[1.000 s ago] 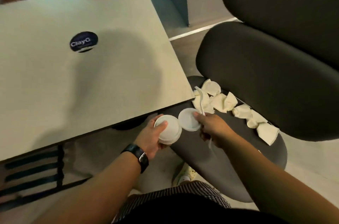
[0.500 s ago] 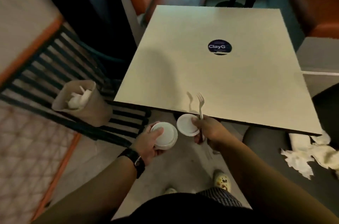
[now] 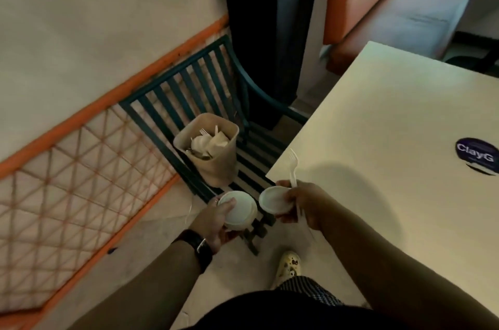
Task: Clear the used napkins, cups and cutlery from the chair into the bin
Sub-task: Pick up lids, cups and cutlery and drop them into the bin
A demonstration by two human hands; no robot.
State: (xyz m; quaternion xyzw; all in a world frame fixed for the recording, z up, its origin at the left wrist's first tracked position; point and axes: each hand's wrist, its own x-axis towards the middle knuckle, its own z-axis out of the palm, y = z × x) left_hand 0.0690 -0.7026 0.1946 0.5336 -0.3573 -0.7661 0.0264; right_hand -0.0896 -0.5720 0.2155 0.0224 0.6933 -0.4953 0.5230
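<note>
The left hand [image 3: 216, 217] grips a white cup [image 3: 239, 209] near the bin [image 3: 213, 165]. The right hand [image 3: 305, 205] clasps another cup [image 3: 272, 200] and a plastic fork [image 3: 293, 167].

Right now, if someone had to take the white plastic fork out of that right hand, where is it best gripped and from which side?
Grip the fork by its bare neck just below the tines, coming from above. The tines stand upright clear of the right hand, while the lower handle is pinned between the fingers and a small white cup, so only the upper part is free.
</note>
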